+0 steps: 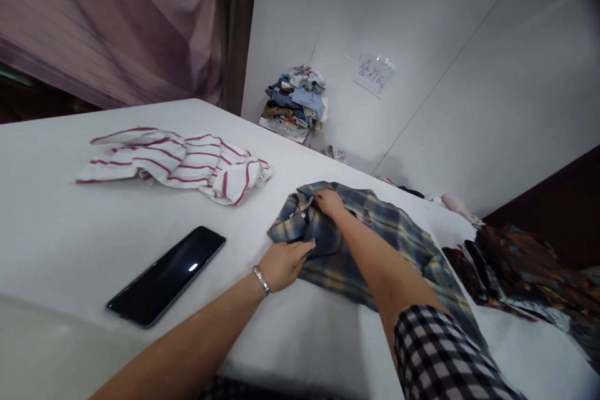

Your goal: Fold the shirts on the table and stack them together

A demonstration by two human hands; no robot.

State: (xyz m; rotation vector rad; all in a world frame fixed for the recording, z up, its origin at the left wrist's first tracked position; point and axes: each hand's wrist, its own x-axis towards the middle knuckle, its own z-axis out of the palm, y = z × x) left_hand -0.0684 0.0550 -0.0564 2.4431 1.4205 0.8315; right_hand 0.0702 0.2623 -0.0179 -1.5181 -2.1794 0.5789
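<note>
A blue, grey and tan plaid shirt (394,219) lies spread on the white table (51,219), its collar end toward the middle of the view. My right hand (329,203) pinches the shirt near the collar, at the upper side of the neck opening. Lower down, my left hand (282,264), with a silver band at its wrist, has thumb and fingers together on the shirt's front by the collar. A button shows between the two hands. My right forearm passes over the shirt and hides part of it.
Left of the shirt lies a crumpled white garment with red stripes (187,162). A black phone (169,275) rests nearer me. Beyond the table are a stack of folded clothes (297,100) and a handwritten paper sign (374,74). More clothes (539,269) are heaped at the right.
</note>
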